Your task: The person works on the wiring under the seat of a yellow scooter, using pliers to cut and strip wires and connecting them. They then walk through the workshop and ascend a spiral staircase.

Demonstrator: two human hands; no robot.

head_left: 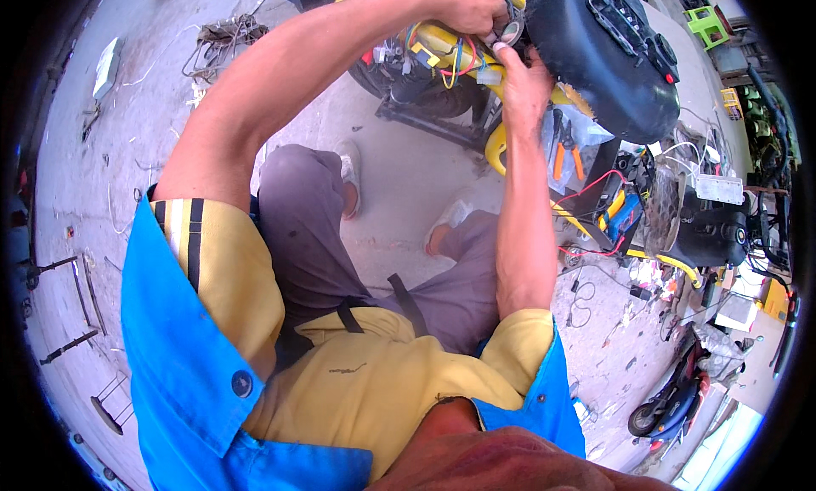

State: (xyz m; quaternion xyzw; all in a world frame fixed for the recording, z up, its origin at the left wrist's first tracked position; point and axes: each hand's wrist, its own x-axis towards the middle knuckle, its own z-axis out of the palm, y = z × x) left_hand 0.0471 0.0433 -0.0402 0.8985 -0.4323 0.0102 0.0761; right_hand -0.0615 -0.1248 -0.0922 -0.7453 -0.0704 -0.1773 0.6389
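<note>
My left hand (478,13) is closed at a small round metal piece (510,32) on a yellow frame (448,42) at the top centre, its fingertips partly hidden. My right hand (523,79) reaches up from below with thumb and fingers curled on the same piece. Colored wires with white connectors (489,75) hang beside the frame. A large black molded cover or seat (599,66) sits against it on the right. Orange-handled pliers (568,151) lie on a plastic bag just below my right hand.
A black metal stand (433,126) is under the frame. At right lie a black open box (586,206), cables, yellow-black parts and a black case (710,232). A scooter (671,406) stands lower right. Wire bundles (223,41) and metal racks (85,296) are on the left floor.
</note>
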